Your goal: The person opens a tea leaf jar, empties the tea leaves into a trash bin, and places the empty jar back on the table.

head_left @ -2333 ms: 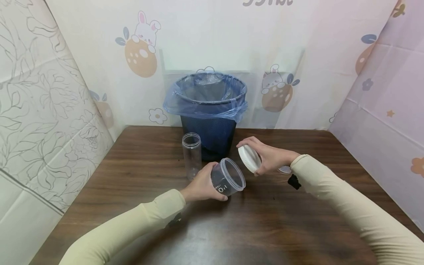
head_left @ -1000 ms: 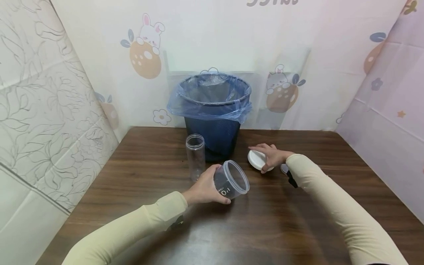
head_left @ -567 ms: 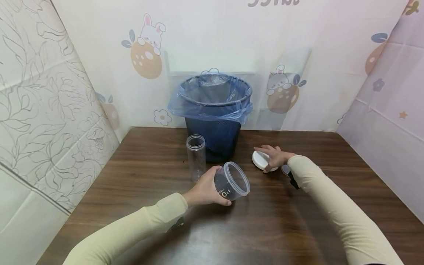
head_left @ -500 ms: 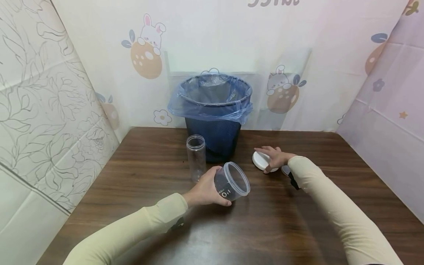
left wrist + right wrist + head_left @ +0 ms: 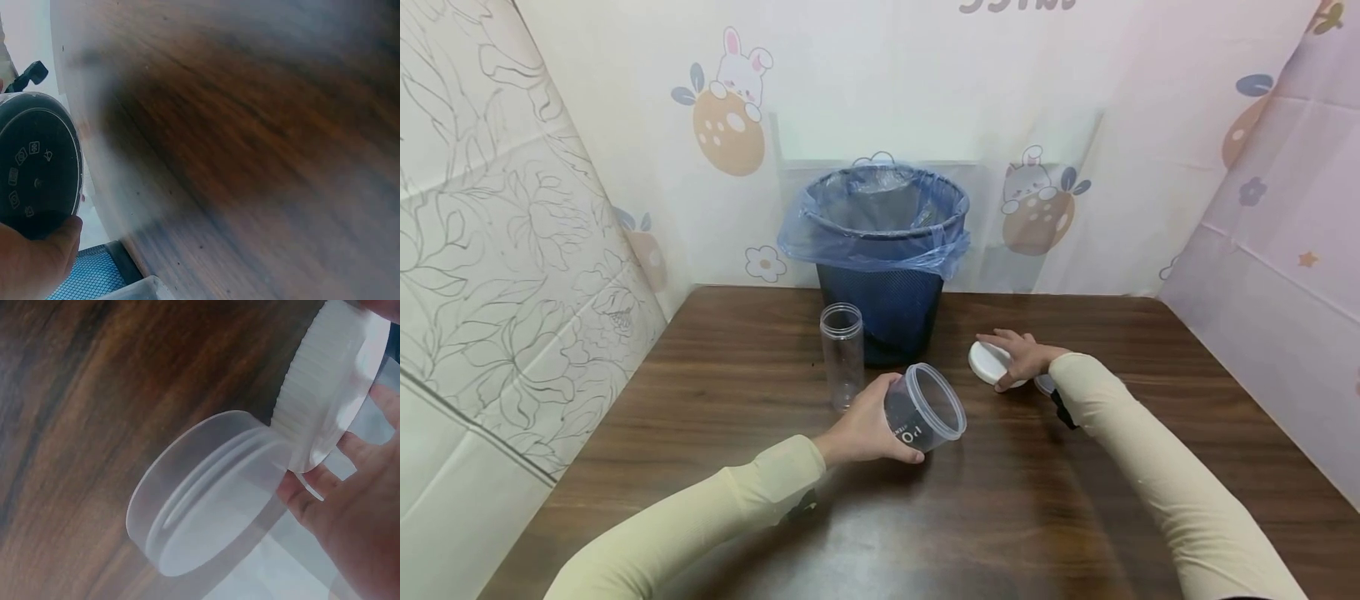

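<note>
My left hand (image 5: 865, 427) grips a wide clear plastic jar (image 5: 904, 412) above the table, its open mouth tilted toward the right. In the left wrist view the jar's round base (image 5: 47, 169), with small printed marks, faces the camera. My right hand (image 5: 1028, 353) spans a white ribbed screw lid (image 5: 988, 363) low at the table, right of the bin. Thumb and fingers hold its rim in the right wrist view. Right beside that lid is a clear round cap (image 5: 206, 494), partly hidden behind the right wrist in the head view.
A tall clear bottle (image 5: 842, 358) without a cap stands just behind the left hand. Behind it is a dark mesh bin (image 5: 880, 304) with a blue bag over its rim. Patterned cloth walls (image 5: 700, 225) enclose the wooden table (image 5: 737, 358).
My right hand has carried the white lid from beside the jar down and rightward to the tabletop. In the last half second both hands have stayed almost still.
</note>
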Demonstrator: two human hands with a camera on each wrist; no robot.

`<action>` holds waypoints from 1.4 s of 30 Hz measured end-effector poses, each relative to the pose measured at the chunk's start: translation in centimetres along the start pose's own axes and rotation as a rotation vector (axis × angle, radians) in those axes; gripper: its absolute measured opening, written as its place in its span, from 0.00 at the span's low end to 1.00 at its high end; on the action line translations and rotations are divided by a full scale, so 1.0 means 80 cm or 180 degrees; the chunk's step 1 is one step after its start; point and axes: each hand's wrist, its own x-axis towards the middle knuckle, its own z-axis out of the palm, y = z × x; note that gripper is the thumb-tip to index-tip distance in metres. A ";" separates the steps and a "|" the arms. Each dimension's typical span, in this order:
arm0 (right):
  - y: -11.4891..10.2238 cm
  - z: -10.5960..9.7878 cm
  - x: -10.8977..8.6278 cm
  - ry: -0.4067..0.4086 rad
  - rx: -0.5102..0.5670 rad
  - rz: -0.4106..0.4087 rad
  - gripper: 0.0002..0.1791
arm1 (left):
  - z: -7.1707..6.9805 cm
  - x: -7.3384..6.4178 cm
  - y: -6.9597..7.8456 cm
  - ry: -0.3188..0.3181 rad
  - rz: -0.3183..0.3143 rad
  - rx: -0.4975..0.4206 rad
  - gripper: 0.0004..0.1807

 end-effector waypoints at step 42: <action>-0.174 -0.150 0.013 0.1760 0.2363 0.0312 0.31 | -0.090 0.053 0.115 0.0337 0.0182 0.0010 0.58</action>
